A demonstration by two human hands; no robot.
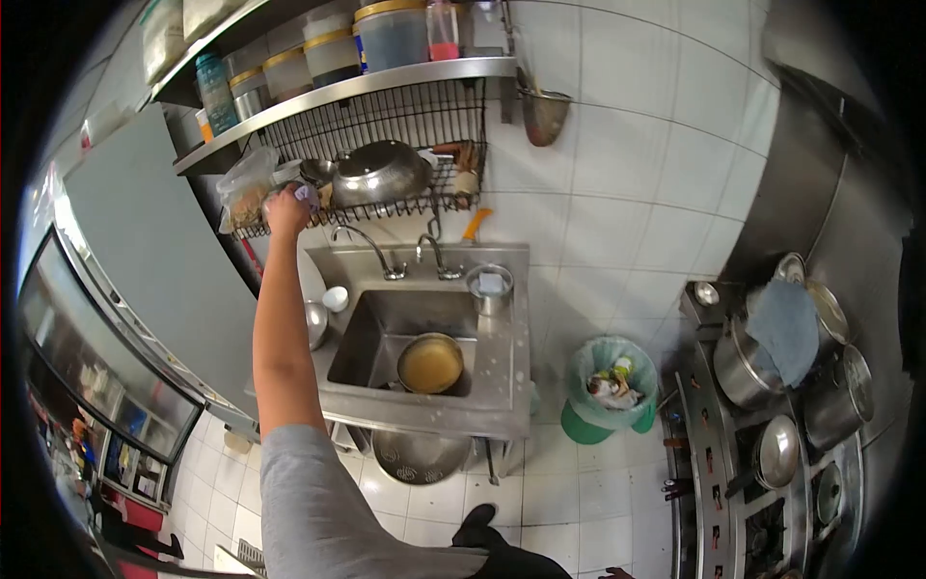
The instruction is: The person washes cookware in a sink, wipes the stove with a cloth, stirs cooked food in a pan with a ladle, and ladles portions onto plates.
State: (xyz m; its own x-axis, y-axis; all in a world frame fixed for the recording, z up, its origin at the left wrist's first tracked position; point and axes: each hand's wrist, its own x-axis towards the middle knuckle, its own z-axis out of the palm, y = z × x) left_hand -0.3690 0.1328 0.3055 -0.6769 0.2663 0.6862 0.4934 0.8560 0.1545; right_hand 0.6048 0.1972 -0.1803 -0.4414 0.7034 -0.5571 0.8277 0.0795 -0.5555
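Observation:
My left hand (287, 208) reaches up to the black wire rack (386, 108) above the sink, its fingers closed. A small pale purple-white thing (307, 196) shows at the fingers, too small to name. Beside that hand sit a clear plastic bag (249, 183) with brownish contents and an upturned metal bowl (383, 172). Only a sliver of my right hand (614, 573) shows at the bottom edge, down at my side; its fingers are mostly cut off. Below, a pan of brownish liquid (430, 365) stands in the steel sink (362, 333).
A green bin (584, 425) with a liner stands right of the sink. Farther right, a stove (714, 463) carries pots and pans. A steel shelf (386, 82) with jars runs above the rack. A steel pot (491, 289) and white cup (336, 298) are on the counter.

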